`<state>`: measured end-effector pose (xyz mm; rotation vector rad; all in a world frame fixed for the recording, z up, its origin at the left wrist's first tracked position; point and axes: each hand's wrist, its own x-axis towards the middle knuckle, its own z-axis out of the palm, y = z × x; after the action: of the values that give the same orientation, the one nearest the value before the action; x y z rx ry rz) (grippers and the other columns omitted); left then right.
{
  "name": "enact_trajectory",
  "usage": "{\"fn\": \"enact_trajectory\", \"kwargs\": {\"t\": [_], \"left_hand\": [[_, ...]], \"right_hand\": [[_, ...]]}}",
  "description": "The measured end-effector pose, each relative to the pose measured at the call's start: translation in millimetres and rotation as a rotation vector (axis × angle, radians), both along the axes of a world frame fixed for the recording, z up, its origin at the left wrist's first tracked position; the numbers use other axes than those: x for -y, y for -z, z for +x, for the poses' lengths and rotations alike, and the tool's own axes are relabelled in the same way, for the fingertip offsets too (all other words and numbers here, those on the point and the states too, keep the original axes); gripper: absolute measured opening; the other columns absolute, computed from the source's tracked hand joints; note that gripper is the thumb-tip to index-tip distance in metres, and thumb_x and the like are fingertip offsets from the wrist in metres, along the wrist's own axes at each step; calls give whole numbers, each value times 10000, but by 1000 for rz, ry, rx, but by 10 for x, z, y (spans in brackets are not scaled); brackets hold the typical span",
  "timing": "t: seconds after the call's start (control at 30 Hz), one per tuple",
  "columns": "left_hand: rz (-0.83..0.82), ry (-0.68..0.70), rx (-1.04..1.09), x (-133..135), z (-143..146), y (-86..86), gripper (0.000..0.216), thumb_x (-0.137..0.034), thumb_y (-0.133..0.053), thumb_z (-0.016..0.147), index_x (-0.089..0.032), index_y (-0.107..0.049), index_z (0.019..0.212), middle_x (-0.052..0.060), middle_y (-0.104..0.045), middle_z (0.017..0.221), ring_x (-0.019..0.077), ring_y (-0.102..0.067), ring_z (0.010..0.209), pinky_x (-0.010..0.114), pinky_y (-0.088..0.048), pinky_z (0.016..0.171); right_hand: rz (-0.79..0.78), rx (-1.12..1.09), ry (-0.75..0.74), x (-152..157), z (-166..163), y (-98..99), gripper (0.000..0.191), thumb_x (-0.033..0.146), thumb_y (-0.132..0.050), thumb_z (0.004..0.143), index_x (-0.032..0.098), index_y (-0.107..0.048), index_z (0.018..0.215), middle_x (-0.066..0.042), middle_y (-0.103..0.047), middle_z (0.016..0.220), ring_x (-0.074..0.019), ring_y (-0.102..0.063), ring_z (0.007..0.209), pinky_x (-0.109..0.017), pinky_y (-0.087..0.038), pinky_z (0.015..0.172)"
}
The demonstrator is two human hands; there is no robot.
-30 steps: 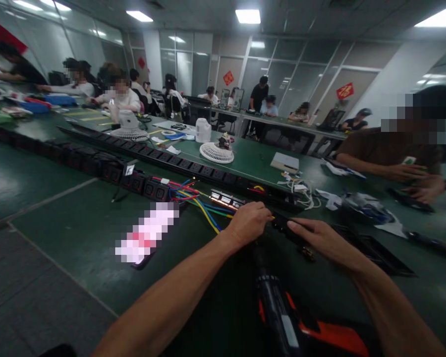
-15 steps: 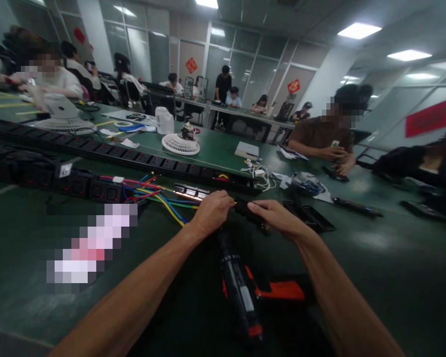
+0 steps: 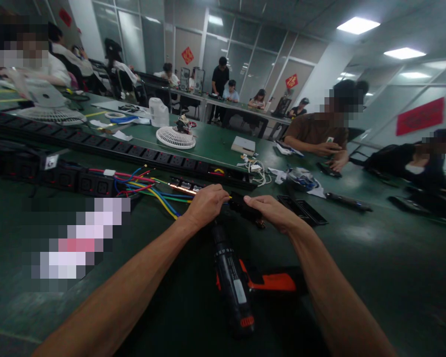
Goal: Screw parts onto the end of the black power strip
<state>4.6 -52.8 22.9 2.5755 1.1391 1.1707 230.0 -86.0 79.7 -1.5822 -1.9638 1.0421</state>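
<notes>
My left hand (image 3: 205, 204) is closed in a pinch at the end of a small black part (image 3: 241, 204), where a yellow wire tip shows. My right hand (image 3: 273, 213) grips the same black part from the other side, fingers curled over it. A bundle of red, blue, yellow and green wires (image 3: 148, 191) runs from a long black power strip (image 3: 82, 183) toward my left hand. A black and orange cordless screwdriver (image 3: 234, 282) lies on the green table (image 3: 375, 277) between my forearms, its tip pointing at my hands.
A second black power strip (image 3: 134, 151) crosses the table behind. Two small white fans (image 3: 175, 138), a white box (image 3: 243, 145), a black tray (image 3: 303, 209) and a cable pile (image 3: 301, 179) lie farther back. Other people sit along the table at left and right.
The view has swung to the right and the hands have drawn closer together on the black part. The screwdriver has stayed on the table.
</notes>
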Motion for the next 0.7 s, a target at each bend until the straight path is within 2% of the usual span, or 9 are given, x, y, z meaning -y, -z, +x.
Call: {"fn": "enact_trajectory", "kwargs": {"t": [0.1, 0.17, 0.23, 0.3, 0.5, 0.7], "left_hand": [[3, -4, 13, -21, 14, 15, 185, -182, -589, 991, -165, -769, 951, 70, -723, 910, 186, -674, 892, 307, -540, 835], [7, 1, 35, -34, 13, 31, 171, -181, -603, 982, -167, -769, 945, 67, -725, 914, 183, -678, 897, 303, -541, 839], [0, 6, 56, -41, 6, 48, 154, -182, -621, 972, -174, -768, 929, 60, -723, 916, 177, -681, 895, 292, -542, 835], [-17, 7, 55, -38, -2, 61, 139, -176, -631, 963, -181, -765, 926, 55, -721, 924, 176, -683, 898, 286, -543, 833], [-88, -24, 18, 10, 24, 63, 128, -165, -601, 971, -174, -728, 968, 63, -707, 962, 197, -675, 929, 305, -540, 851], [-132, -107, -44, 35, 96, 103, 218, -62, -507, 946, -180, -684, 995, 85, -675, 1016, 216, -644, 974, 325, -537, 865]], "right_hand": [[69, 41, -28, -14, -16, 4, 570, 666, -501, 967, 174, -732, 796, -41, -655, 665, -197, -583, 578, -315, -467, 533], [146, 79, -49, -30, -26, -1, 445, 562, -562, 967, 175, -779, 933, -72, -745, 854, -247, -683, 769, -364, -550, 704], [251, 126, -47, -51, -29, 7, 339, 443, -661, 922, 193, -772, 1121, -98, -757, 1099, -293, -694, 1019, -438, -535, 938], [361, 179, -27, -76, -24, 35, 428, 350, -735, 863, 198, -718, 1263, -123, -704, 1255, -317, -643, 1174, -491, -455, 1079], [557, 334, -37, -110, -35, 127, 553, 200, -775, 795, 134, -628, 1324, -172, -628, 1272, -344, -584, 1213, -517, -444, 1084], [683, 454, -66, -23, -143, 26, 514, 85, -677, 805, 161, -581, 1305, -173, -591, 1262, -362, -531, 1200, -522, -433, 1073]]}}
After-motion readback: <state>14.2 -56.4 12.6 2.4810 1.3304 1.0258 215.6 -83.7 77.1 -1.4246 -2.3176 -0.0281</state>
